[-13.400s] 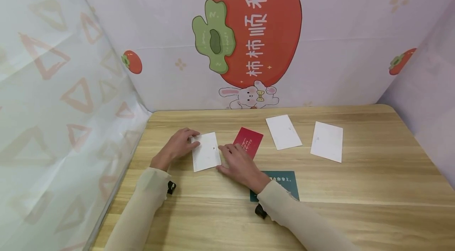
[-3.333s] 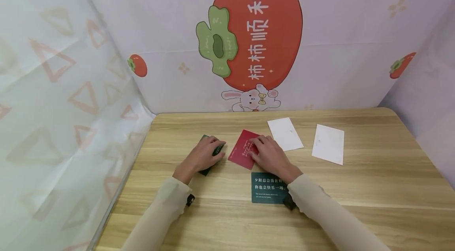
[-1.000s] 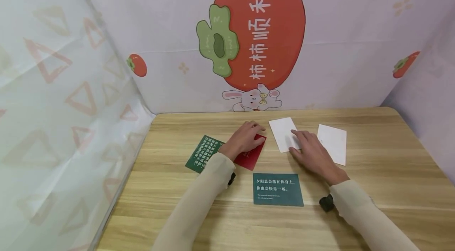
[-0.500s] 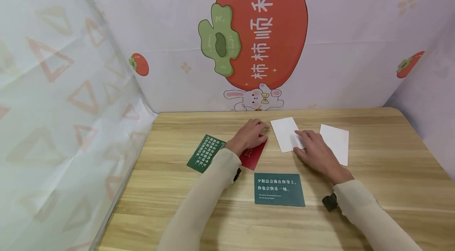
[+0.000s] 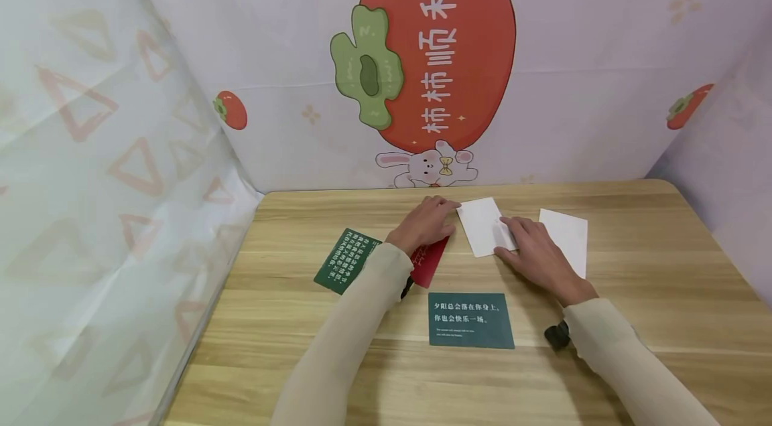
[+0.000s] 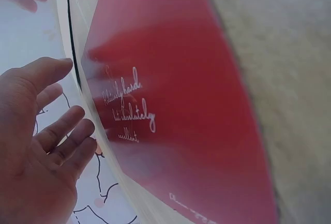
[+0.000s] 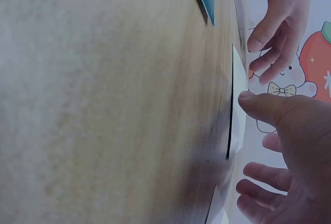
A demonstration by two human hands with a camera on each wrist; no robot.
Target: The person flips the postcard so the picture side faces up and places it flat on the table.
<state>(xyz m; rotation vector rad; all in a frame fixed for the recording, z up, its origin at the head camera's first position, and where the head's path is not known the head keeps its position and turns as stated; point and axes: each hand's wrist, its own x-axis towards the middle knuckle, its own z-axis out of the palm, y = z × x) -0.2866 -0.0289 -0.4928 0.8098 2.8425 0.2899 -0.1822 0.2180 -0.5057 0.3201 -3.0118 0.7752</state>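
The left hand (image 5: pixel 425 222), fingers parted, hangs over the red card (image 5: pixel 427 266); the right hand (image 5: pixel 537 255), fingers spread, could slip because the white card (image 5: pixel 478 228) at their tips is thin.

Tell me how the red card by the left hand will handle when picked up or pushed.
The red card may feel slippery, since its face shows a glossy sheen. It looks thin, so it is probably light and slightly bendable. Lying flat on the table, its edge could be awkward to lift.
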